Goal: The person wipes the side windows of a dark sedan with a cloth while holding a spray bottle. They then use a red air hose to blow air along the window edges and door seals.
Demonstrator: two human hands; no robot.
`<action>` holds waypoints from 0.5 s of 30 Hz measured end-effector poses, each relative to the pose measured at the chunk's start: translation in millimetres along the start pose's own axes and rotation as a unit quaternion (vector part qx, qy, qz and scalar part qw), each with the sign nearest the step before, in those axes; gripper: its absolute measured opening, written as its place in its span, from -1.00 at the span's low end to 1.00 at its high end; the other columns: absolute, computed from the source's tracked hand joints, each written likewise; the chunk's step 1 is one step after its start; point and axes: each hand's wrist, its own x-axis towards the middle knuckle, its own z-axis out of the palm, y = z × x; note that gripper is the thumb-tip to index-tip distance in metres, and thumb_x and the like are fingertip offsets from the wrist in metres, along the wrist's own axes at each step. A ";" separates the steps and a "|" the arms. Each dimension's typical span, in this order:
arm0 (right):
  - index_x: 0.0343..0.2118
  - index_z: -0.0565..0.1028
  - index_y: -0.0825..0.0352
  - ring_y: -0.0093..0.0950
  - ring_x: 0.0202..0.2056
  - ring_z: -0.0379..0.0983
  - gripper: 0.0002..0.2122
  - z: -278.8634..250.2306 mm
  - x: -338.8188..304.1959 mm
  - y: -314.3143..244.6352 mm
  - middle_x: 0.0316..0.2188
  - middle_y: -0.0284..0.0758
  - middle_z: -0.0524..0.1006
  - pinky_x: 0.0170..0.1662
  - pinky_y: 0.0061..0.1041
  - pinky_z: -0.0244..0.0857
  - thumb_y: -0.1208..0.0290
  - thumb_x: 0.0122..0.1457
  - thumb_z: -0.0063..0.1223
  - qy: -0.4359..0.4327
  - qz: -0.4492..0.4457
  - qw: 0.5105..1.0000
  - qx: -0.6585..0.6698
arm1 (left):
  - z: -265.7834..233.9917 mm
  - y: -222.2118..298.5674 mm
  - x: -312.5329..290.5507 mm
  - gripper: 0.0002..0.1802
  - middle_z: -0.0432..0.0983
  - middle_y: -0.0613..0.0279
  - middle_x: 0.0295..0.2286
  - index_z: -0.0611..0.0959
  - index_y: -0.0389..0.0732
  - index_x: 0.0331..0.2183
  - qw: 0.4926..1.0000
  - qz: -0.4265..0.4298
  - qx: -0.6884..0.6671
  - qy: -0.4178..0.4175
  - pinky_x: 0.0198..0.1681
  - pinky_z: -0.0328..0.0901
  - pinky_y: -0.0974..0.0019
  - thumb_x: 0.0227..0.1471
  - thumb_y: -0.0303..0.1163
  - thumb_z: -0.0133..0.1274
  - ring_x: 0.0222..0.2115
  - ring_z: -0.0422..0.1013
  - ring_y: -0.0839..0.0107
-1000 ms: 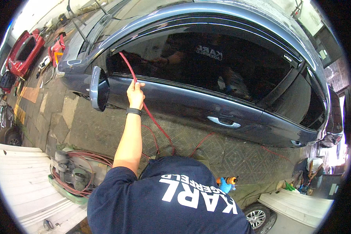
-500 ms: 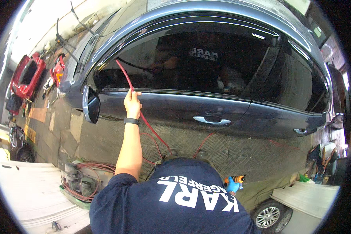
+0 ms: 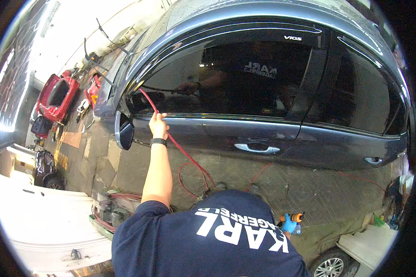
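Beside a dark blue-grey car (image 3: 208,135), my bare left hand (image 3: 158,124) is closed around a red hose (image 3: 187,153). One stretch of hose reaches from the hand toward the front corner of the dark side window (image 3: 259,92); the other hangs down to the floor by my body. My right hand (image 3: 289,225), in a blue glove, is low at my right side. It grips an orange and black tool (image 3: 299,217) whose exact kind is too small to make out. The side mirror (image 3: 124,131) stands out just left of my left hand.
A compressor-like machine (image 3: 113,214) with coiled red hose stands at lower left, by a white panel (image 3: 46,231). Red hose loops cross the patterned floor (image 3: 309,189). Red car body parts (image 3: 58,99) lie at far left. A wheel (image 3: 330,267) shows at lower right.
The view has shifted, so the car's window and mirror sit further right in the picture. Both hands keep their holds, on the red hose and the orange and black tool.
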 end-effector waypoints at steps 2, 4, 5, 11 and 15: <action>-0.06 0.48 0.38 -0.52 -0.24 0.43 -0.63 -0.5 12.2 7.3 -0.18 -0.40 0.53 -0.12 -0.39 0.41 0.54 0.08 0.37 0.002 0.015 1.000 -0.014 | -20.4 -2.2 19.7 -0.55 0.66 0.21 -0.26 0.41 -0.22 0.25 1.000 -0.015 0.006 0.015 -0.74 0.16 0.40 0.39 -0.37 -0.14 -0.79 0.15 0.58; -0.04 0.48 0.40 -0.52 -0.23 0.43 -0.61 4.6 19.6 -3.2 -0.16 -0.39 0.53 -0.13 -0.40 0.41 0.54 0.08 0.37 0.004 0.038 0.998 -0.040 | -46.1 -5.7 31.7 -0.53 0.67 0.18 -0.27 0.37 -0.23 0.27 0.999 -0.030 -0.011 0.041 -0.73 0.17 0.38 0.41 -0.35 -0.14 -0.78 0.14 0.59; -0.03 0.48 0.40 -0.52 -0.23 0.43 -0.61 6.0 23.9 -4.2 -0.16 -0.39 0.53 -0.13 -0.40 0.41 0.54 0.08 0.37 0.011 0.026 0.998 -0.059 | -54.7 -4.8 38.7 -0.53 0.68 0.17 -0.27 0.36 -0.23 0.27 0.998 -0.042 -0.016 0.045 -0.73 0.17 0.38 0.41 -0.34 -0.14 -0.78 0.13 0.59; -0.07 0.49 0.43 -0.53 -0.25 0.43 -0.64 30.7 29.7 -7.9 -0.20 -0.40 0.54 -0.16 -0.40 0.40 0.52 0.10 0.37 0.001 0.000 1.000 -0.007 | -88.2 3.1 64.6 -0.56 0.67 0.14 -0.27 0.36 -0.25 0.24 0.997 -0.057 -0.019 0.037 -0.69 0.17 0.38 0.41 -0.34 -0.12 -0.75 0.12 0.60; -0.07 0.50 0.42 -0.54 -0.29 0.44 -0.65 43.2 20.7 -7.2 -0.23 -0.40 0.55 -0.19 -0.40 0.41 0.52 0.10 0.38 0.003 0.006 1.000 -0.021 | -93.6 5.0 76.8 -0.58 0.65 0.15 -0.27 0.38 -0.25 0.21 0.997 -0.066 -0.020 0.030 -0.69 0.15 0.39 0.41 -0.35 -0.12 -0.74 0.11 0.62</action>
